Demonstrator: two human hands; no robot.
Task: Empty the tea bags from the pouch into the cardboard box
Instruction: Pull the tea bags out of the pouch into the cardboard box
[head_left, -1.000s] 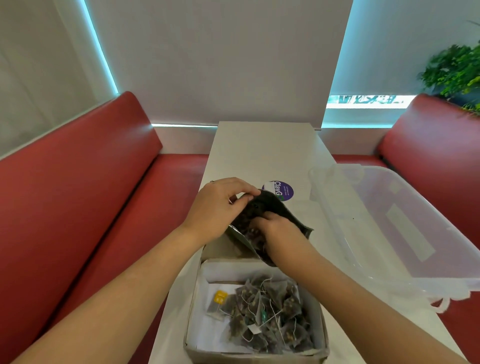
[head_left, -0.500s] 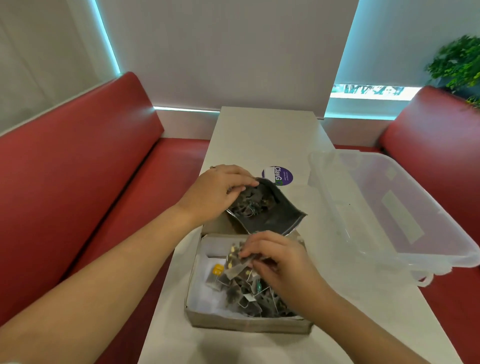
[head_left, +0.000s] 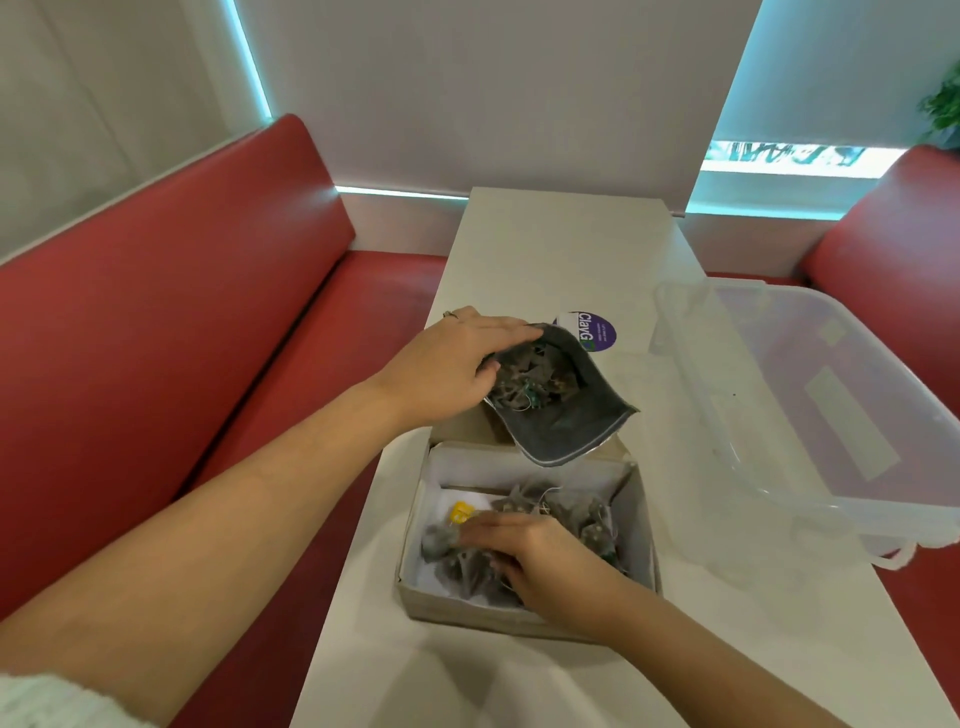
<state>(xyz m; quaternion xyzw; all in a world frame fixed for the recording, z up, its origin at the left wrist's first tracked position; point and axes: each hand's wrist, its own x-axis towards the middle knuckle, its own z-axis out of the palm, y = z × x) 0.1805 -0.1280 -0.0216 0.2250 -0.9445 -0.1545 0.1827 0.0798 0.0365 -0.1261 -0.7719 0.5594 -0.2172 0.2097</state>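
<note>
A dark foil pouch lies open just beyond the cardboard box, its mouth facing me with grey tea bags still inside. My left hand grips the pouch's upper left edge and holds the mouth open. The box is lined with white paper and holds a pile of grey pyramid tea bags and a yellow tag. My right hand is down inside the box, palm down on the pile, fingers spread flat over the bags; whether it grips any is hidden.
A clear plastic storage tub stands on the white table right of the box, overhanging the table's edge. A round purple sticker lies beyond the pouch. Red bench seats flank the narrow table on both sides.
My right hand came out of the pouch with tea bags and went down into the box, now resting low on the pile. My left hand kept hold of the pouch.
</note>
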